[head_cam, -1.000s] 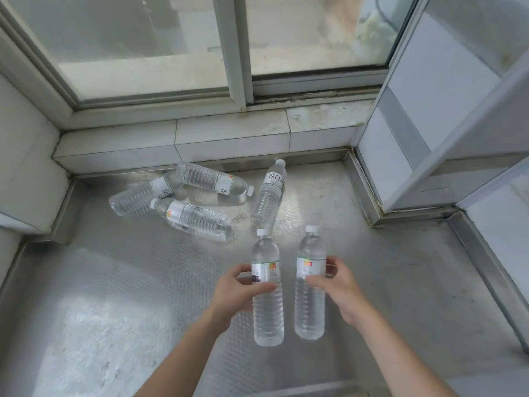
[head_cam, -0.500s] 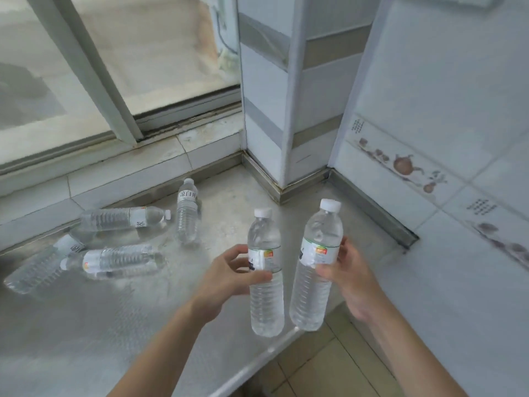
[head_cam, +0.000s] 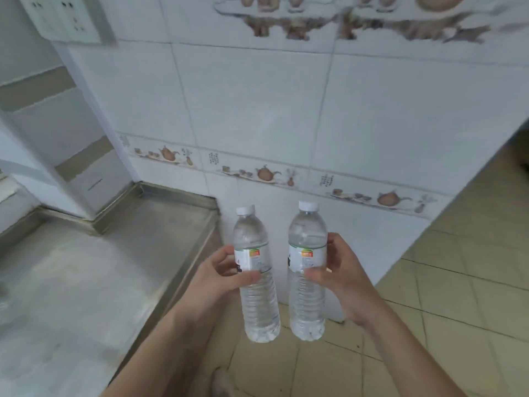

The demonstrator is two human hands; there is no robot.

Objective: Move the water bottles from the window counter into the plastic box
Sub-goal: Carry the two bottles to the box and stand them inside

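I hold two clear water bottles with white caps upright, side by side, in the air past the counter's edge. My left hand (head_cam: 220,277) grips the left water bottle (head_cam: 256,305) at its label. My right hand (head_cam: 339,275) grips the right water bottle (head_cam: 307,305) at its label. Both bottles hang over the tiled floor, just right of the steel window counter (head_cam: 86,282). The other bottles and the plastic box are out of view.
A white tiled wall (head_cam: 286,116) with a teapot border stands straight ahead. Beige floor tiles (head_cam: 458,296) stretch to the right. A white pillar corner (head_cam: 71,156) rises at the counter's back, with a switch plate (head_cam: 63,18) at the top left.
The view has swung right, away from the window. Both bottles have moved off the counter and now hang over the floor. The lying bottles have left the view.
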